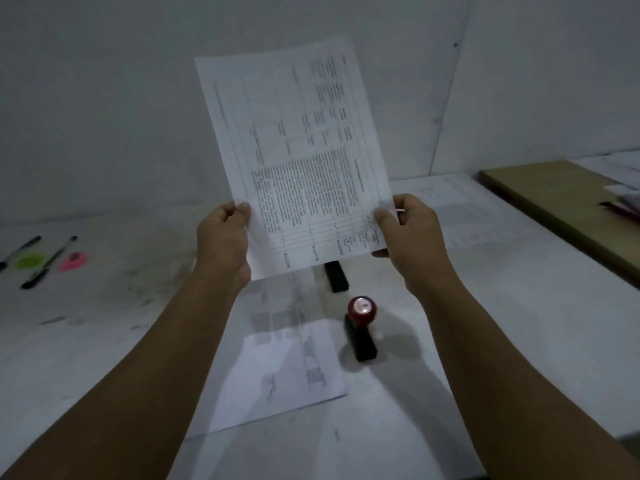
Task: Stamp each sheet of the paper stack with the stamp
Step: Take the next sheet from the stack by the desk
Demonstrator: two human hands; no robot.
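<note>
Smudged table (485, 323); thin rectangular sheet (294, 140) (printed) in pinch of left hand (225, 244), right hand (410, 237).

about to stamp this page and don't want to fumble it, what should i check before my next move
1. Grip on the sheet: left hand and right hand pinch its lower corners, held up off the desk: ok.
2. A hand free for the stamp: both hold the sheet: not ok.
3. Stamp ready: it stands upright, untouched, just right of the paper stack: ok.
4. Paper stack lies flat, nothing resting on it: ok.
5. Stamp mark already on the held sheet: print too blurred: cannot tell.
6. Black block behind the stamp, possibly an ink pad, partly hidden by the sheet: cannot tell.
</note>
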